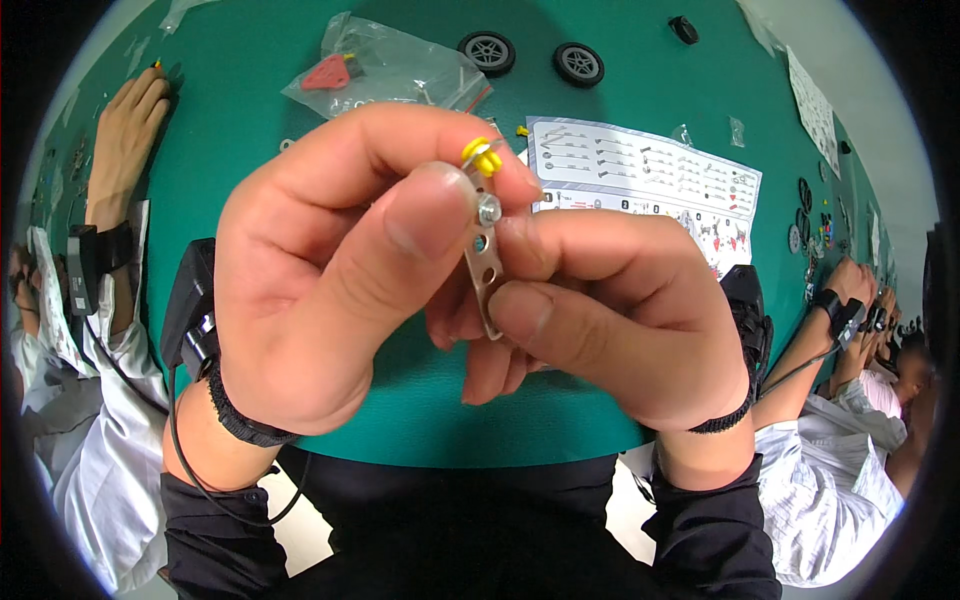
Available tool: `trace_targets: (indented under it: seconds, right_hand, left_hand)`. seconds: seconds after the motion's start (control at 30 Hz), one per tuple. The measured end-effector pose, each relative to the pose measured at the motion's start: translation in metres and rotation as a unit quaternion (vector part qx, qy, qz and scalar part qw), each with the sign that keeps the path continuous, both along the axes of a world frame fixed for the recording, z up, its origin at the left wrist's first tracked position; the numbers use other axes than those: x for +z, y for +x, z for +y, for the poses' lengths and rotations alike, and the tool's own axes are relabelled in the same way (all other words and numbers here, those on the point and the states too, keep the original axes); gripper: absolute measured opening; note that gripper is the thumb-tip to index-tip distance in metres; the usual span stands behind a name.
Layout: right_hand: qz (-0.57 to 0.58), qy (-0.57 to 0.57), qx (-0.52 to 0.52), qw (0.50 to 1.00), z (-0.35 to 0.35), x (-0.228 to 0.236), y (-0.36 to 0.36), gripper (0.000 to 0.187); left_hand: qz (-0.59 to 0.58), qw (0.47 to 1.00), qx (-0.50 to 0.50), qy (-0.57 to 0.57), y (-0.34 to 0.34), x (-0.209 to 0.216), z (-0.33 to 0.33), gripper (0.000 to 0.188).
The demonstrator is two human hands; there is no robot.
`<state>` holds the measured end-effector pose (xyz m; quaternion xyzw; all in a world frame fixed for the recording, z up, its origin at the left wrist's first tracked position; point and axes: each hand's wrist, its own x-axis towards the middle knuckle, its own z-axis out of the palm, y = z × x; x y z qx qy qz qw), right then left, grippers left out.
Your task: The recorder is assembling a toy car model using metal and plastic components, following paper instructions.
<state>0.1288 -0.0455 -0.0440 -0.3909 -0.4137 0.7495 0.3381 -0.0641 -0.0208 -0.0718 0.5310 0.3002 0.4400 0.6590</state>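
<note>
Spanning both hands [320,280] [635,310]: metal strip [484,259]

- green, smooth tabletop [640,75] under pretty much everything
- clear plastic zip bag [395,50] lying flat up top, with a red, roughly triangular piece [325,73] showing at its left end
- two chunky wheels, black tyres on grey spoked hubs: one [487,52] just by the bag, the other [579,64] a bit further right
- small black ring-shaped part [684,30] off near the far edge
- white printed instruction sheet [730,180] with little part drawings, right of centre
</note>
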Motion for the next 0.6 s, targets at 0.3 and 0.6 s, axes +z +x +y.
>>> trace_targets:
  seconds: [0.3,0.6]
  right_hand:
    - [-0.236,0.446,-0.131,0.853,0.004,-0.011,0.006,0.017]
    - [-0.283,0.603,-0.144,0.732,0.011,-0.022,0.006,0.028]
  left_hand:
    - [0.023,0.999,0.019,-0.030,0.001,0.003,0.001,0.036]
    - [0.079,0.996,0.013,-0.038,0.003,0.008,-0.004,0.027]
